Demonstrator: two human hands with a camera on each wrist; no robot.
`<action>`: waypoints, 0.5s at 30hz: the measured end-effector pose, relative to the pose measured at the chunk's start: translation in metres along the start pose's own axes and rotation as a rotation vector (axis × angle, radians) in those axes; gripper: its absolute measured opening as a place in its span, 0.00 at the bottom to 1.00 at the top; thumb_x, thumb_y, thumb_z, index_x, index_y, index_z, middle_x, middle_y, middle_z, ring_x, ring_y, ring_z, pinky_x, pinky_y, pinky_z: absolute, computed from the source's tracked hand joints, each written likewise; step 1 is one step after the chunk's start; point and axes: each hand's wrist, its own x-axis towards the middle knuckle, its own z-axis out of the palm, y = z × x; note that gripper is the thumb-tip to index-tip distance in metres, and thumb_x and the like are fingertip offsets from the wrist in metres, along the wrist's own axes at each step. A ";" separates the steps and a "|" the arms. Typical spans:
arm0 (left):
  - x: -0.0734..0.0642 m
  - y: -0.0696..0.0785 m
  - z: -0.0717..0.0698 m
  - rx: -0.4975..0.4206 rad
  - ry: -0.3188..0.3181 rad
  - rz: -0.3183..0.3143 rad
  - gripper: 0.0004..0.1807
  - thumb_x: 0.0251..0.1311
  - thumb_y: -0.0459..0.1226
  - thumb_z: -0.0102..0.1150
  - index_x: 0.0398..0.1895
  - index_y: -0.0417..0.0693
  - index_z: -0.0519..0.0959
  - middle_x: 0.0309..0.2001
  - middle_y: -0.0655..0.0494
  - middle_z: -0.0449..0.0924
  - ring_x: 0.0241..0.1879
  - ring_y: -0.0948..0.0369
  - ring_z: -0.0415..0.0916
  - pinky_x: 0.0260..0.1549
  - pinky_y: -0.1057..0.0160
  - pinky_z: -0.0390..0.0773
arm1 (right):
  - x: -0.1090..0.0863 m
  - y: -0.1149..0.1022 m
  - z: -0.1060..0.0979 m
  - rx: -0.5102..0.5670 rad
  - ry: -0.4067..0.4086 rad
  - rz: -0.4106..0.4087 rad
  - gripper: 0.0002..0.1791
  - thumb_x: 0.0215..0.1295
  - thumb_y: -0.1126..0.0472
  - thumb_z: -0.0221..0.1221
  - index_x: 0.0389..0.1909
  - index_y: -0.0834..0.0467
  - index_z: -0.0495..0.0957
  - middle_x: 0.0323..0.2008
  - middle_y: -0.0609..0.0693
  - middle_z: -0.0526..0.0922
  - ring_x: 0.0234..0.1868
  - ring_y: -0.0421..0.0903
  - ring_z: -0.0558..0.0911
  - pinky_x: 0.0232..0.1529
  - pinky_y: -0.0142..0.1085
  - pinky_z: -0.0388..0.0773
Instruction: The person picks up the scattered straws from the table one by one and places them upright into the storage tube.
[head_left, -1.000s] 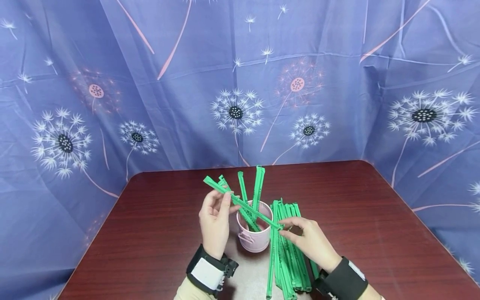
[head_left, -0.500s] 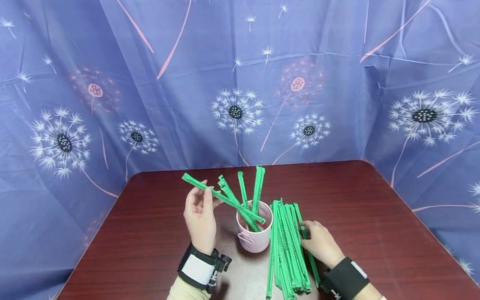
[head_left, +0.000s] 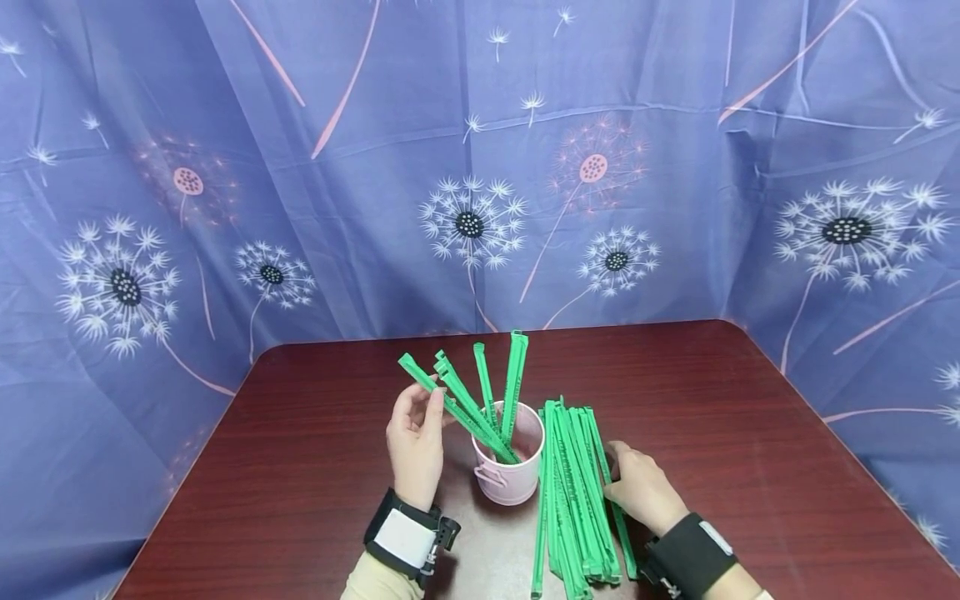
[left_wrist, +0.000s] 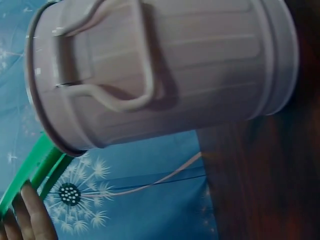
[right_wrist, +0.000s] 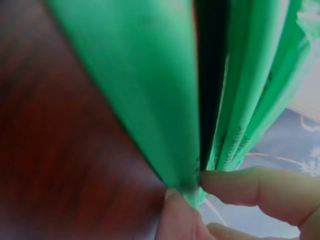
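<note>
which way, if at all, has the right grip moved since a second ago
Yes: the right grip has moved rightward, away from the unmoved pink bucket, in the head view.

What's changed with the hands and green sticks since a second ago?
The left hand shifted slightly left, bringing the end of its held stick into the pink bucket. The right hand let go of that stick, moved right and now pinches the rightmost stick of the pile. Bucket and pile stayed put.

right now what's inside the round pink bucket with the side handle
Several long, thin green sticks lean inside the pink bucket, tops above its rim; the left hand holds one. The front wall hides their lower ends and the bucket's floor.
</note>
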 end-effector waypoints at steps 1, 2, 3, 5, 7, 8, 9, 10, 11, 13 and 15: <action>-0.001 -0.002 0.000 0.017 -0.012 -0.008 0.18 0.67 0.34 0.58 0.48 0.22 0.76 0.42 0.33 0.82 0.32 0.68 0.82 0.32 0.65 0.88 | 0.000 -0.001 0.000 -0.008 0.000 -0.001 0.34 0.57 0.72 0.62 0.65 0.77 0.67 0.33 0.55 0.78 0.27 0.47 0.73 0.26 0.43 0.71; -0.001 -0.003 0.000 0.032 -0.024 -0.017 0.18 0.67 0.34 0.58 0.48 0.22 0.76 0.42 0.31 0.82 0.32 0.68 0.82 0.31 0.63 0.88 | 0.000 -0.001 0.000 -0.012 -0.001 -0.002 0.33 0.57 0.71 0.62 0.64 0.78 0.68 0.33 0.55 0.78 0.28 0.47 0.74 0.26 0.43 0.72; -0.002 -0.005 -0.001 0.046 -0.036 -0.029 0.19 0.67 0.35 0.59 0.48 0.22 0.77 0.40 0.31 0.82 0.31 0.68 0.82 0.31 0.60 0.88 | 0.000 -0.001 0.000 -0.014 -0.002 -0.001 0.32 0.57 0.71 0.63 0.63 0.78 0.69 0.33 0.55 0.78 0.27 0.47 0.74 0.26 0.43 0.72; -0.003 -0.008 -0.001 0.080 -0.050 -0.058 0.19 0.66 0.37 0.60 0.47 0.24 0.78 0.39 0.31 0.83 0.30 0.67 0.82 0.31 0.56 0.89 | 0.000 -0.001 0.001 -0.019 -0.003 0.004 0.32 0.56 0.70 0.63 0.62 0.78 0.70 0.34 0.56 0.79 0.27 0.47 0.74 0.26 0.43 0.73; -0.004 -0.011 -0.001 0.102 -0.055 -0.099 0.19 0.65 0.38 0.61 0.47 0.25 0.79 0.39 0.33 0.83 0.29 0.66 0.83 0.32 0.51 0.88 | -0.001 -0.001 0.001 -0.012 -0.002 0.014 0.31 0.57 0.69 0.63 0.62 0.78 0.70 0.32 0.55 0.78 0.24 0.48 0.73 0.25 0.42 0.72; -0.005 -0.012 -0.001 0.112 -0.055 -0.122 0.19 0.64 0.38 0.62 0.47 0.26 0.80 0.38 0.33 0.84 0.29 0.65 0.83 0.32 0.50 0.88 | -0.001 -0.001 0.001 -0.009 -0.001 0.017 0.31 0.57 0.69 0.63 0.61 0.78 0.70 0.31 0.55 0.78 0.23 0.48 0.73 0.24 0.42 0.71; -0.005 -0.013 -0.001 0.126 -0.054 -0.142 0.19 0.64 0.38 0.63 0.46 0.27 0.80 0.38 0.34 0.84 0.29 0.65 0.83 0.32 0.50 0.88 | -0.001 -0.001 0.001 -0.010 0.002 0.017 0.31 0.57 0.69 0.63 0.61 0.78 0.70 0.30 0.54 0.77 0.22 0.48 0.72 0.24 0.42 0.70; -0.006 -0.014 -0.001 0.140 -0.052 -0.161 0.19 0.63 0.38 0.64 0.46 0.28 0.81 0.38 0.36 0.84 0.29 0.65 0.83 0.32 0.50 0.88 | -0.002 -0.001 0.002 -0.006 0.005 0.020 0.31 0.57 0.68 0.63 0.61 0.78 0.70 0.29 0.54 0.77 0.22 0.48 0.72 0.23 0.42 0.71; -0.006 -0.015 -0.001 0.153 -0.048 -0.178 0.18 0.62 0.38 0.64 0.45 0.28 0.81 0.37 0.37 0.85 0.28 0.65 0.83 0.32 0.50 0.88 | -0.002 -0.001 0.002 0.002 0.006 0.022 0.31 0.57 0.68 0.62 0.61 0.78 0.70 0.28 0.53 0.76 0.21 0.48 0.72 0.23 0.42 0.70; -0.006 -0.017 -0.001 0.188 -0.044 -0.196 0.17 0.60 0.38 0.66 0.43 0.30 0.81 0.34 0.40 0.85 0.28 0.64 0.82 0.31 0.52 0.89 | -0.002 -0.002 0.002 0.000 0.012 0.015 0.30 0.58 0.68 0.62 0.61 0.78 0.71 0.29 0.53 0.76 0.22 0.47 0.72 0.24 0.42 0.70; -0.006 -0.018 -0.002 0.217 -0.043 -0.202 0.16 0.59 0.37 0.68 0.41 0.31 0.81 0.31 0.44 0.84 0.27 0.62 0.82 0.29 0.54 0.89 | -0.002 -0.003 0.002 0.006 0.016 0.008 0.29 0.59 0.68 0.62 0.61 0.77 0.71 0.30 0.53 0.77 0.24 0.47 0.73 0.26 0.43 0.70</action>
